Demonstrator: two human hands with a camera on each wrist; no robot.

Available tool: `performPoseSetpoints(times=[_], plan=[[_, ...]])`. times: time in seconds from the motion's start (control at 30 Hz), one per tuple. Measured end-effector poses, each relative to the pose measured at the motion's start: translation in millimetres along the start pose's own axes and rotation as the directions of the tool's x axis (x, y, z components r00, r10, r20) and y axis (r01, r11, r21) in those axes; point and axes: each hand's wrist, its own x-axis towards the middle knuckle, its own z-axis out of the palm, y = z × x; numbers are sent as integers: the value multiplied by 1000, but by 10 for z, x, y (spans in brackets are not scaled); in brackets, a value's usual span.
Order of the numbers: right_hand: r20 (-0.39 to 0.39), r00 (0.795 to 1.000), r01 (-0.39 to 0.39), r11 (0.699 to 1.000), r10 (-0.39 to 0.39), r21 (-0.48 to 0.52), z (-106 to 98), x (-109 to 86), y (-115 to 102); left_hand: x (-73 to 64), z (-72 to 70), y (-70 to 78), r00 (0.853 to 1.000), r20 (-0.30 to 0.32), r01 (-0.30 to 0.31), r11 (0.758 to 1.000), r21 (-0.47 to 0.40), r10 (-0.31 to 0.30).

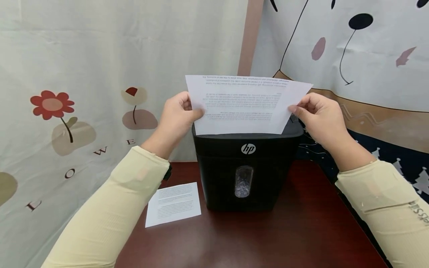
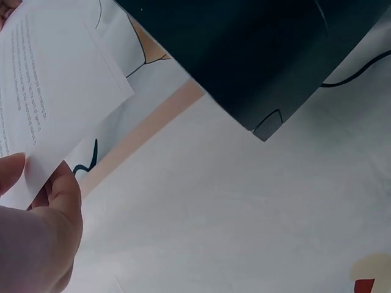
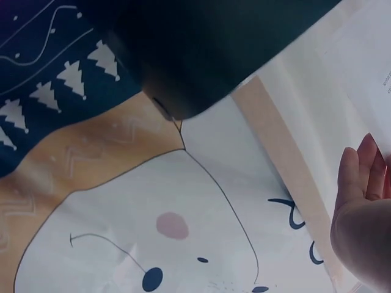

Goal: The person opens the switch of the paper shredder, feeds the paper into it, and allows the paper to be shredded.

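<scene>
Both hands hold a printed sheet of paper [image 1: 242, 104] by its two sides, above a black HP paper shredder [image 1: 221, 171]. The left hand [image 1: 179, 115] pinches the left edge, thumb on the printed face. On the opposite edge, the right hand [image 1: 320, 113] pinches with its thumb in front and fingers behind. The lines of print look upside down in the head view. The sheet's lower edge overlaps the shredder's top; whether it touches the slot cannot be told. In the left wrist view, the paper [image 2: 67, 79] lies between thumb and fingers of the left hand [image 2: 52, 226].
A second printed sheet [image 1: 174, 204] lies on the dark red table [image 1: 241, 238], left of the shredder. Shreds show through the shredder's window [image 1: 244, 181]. A patterned curtain [image 1: 100, 44] hangs behind. A dark cord [image 2: 357, 76] runs from the shredder's back.
</scene>
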Motion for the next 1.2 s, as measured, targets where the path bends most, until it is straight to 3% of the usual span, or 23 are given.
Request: performPoseSetpoints(times=[0.23,0.43,0.77,1.2], plan=[[-14,1000,-17,1000,17,-10,-29,110,4,130,61,32,998,-58,-9,998,58,12],[-13,1000,-9,1000,9,1,20,180,52,226,111,-22,997,-74,-34,999,19,35],[-18,999,-34,999,33,-27,101,229,120,359,144,-138,994,-62,-83,996,31,85],[2,999,-49,995,50,-87,140,261,226,471,181,-269,999,-10,-49,996,73,50]])
